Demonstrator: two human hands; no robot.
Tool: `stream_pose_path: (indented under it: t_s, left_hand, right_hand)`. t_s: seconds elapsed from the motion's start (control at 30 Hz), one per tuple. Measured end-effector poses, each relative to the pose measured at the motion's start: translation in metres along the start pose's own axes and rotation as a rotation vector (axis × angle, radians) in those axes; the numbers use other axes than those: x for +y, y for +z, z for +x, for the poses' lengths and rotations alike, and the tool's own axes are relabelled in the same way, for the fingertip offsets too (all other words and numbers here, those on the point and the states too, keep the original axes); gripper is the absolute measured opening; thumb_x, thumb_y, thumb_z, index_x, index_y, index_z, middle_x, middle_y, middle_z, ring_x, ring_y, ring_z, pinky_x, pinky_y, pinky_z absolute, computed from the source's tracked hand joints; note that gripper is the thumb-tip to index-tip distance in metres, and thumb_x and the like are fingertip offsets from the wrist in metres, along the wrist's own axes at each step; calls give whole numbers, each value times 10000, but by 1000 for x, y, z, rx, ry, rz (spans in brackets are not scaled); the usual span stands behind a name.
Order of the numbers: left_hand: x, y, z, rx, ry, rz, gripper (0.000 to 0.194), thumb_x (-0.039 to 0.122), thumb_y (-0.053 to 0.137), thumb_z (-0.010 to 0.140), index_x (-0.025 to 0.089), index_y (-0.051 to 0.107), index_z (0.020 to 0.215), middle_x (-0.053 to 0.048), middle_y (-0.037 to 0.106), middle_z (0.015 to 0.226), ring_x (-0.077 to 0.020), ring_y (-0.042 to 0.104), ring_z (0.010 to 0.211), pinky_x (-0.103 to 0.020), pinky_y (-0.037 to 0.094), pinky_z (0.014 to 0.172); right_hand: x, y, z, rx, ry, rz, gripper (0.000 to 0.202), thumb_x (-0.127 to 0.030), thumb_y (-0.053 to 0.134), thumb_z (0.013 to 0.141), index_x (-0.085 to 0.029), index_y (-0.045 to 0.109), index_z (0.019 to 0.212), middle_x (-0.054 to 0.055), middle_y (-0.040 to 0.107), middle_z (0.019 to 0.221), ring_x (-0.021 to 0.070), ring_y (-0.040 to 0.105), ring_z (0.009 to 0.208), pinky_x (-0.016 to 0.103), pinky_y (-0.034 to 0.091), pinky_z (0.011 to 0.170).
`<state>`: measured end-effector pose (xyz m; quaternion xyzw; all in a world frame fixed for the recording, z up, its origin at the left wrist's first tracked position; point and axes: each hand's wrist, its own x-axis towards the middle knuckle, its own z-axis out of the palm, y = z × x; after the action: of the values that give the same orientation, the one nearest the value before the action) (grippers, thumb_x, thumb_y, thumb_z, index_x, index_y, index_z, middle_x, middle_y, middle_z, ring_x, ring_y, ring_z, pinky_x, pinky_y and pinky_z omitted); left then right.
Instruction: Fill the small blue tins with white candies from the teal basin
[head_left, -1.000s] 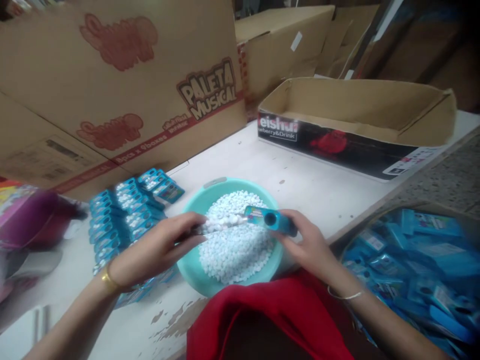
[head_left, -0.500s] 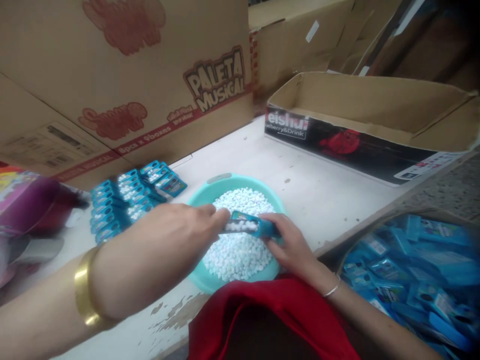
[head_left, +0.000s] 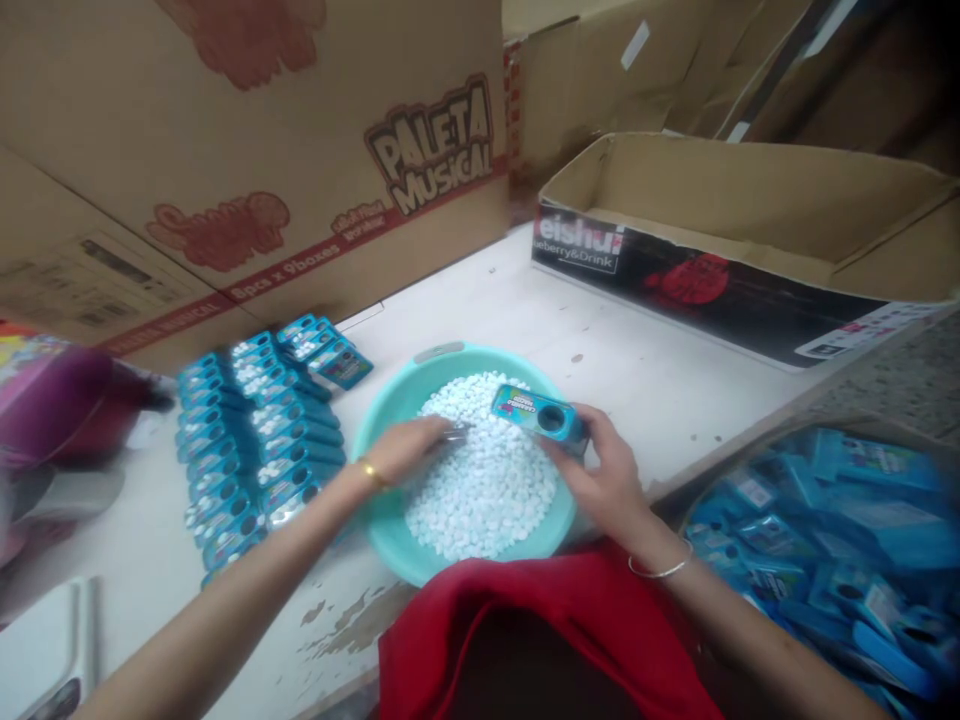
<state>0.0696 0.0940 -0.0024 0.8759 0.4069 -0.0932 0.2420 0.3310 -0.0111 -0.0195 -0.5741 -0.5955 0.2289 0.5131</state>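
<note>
In the head view, my right hand (head_left: 609,475) grips one end of a blue candy box (head_left: 536,411), which has printed lettering and a dark round hole on its upper face. It is held tilted above the right part of a turquoise basin (head_left: 382,540). Small white candies (head_left: 480,505) are heaped in the basin. My left hand (head_left: 409,448) reaches over the left side of the heap, its fingers closed on a small grey scoop-like tool (head_left: 454,433); the tool's tip lies against the candies and its full shape is unclear.
Rows of similar blue boxes (head_left: 262,430) stand left of the basin. An open carton (head_left: 720,290) is at the back right, and large cardboard boxes (head_left: 315,240) line the back. Loose blue boxes (head_left: 810,570) fill a container at lower right. A white object (head_left: 45,640) sits at lower left.
My left hand has drawn back from the blue box and lowered to the candies with the tool. My right hand has moved slightly right, turning the box so its printed face and hole show.
</note>
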Motion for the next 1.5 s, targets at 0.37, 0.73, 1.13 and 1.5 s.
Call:
stream_pose_path:
  t_s: [0.37, 0.73, 1.13, 1.5]
  left_hand:
    - [23, -11, -13, 27, 220, -289, 267, 377, 464, 977, 175, 546, 1131, -76, 644, 1006, -190, 593, 856, -324, 477, 794]
    - [64, -118, -69, 56, 179, 63, 219, 322, 425, 1004, 205, 581, 1104, -41, 633, 966, -157, 596, 808, -289, 461, 704]
    - [130, -142, -72, -11, 63, 484, 274, 42, 446, 838, 215, 605, 979, -30, 596, 821, -177, 549, 601, -295, 392, 544]
    - [5, -1, -13, -90, 34, -62, 169, 250, 471, 906, 178, 599, 990, -98, 677, 1002, -226, 618, 874, -339, 476, 769]
  right_hand:
    - [2, -8, 3, 60, 70, -31, 314, -347, 700, 870, -240, 573, 1136, 37, 662, 1016, 199, 628, 871, 312, 541, 776]
    - [-7, 10, 1, -147, -211, -80, 440, -88, 512, 854, -240, 503, 1266, 93, 628, 1209, 263, 602, 1133, 450, 511, 984]
    - [-4, 17, -3, -137, -213, -49, 430, -93, 532, 852, -240, 509, 1256, 100, 643, 1191, 264, 615, 1118, 464, 525, 974]
    - [2, 4, 2, -49, -23, -46, 312, -298, 609, 914, -260, 533, 1214, 65, 652, 1091, 246, 636, 978, 401, 545, 876]
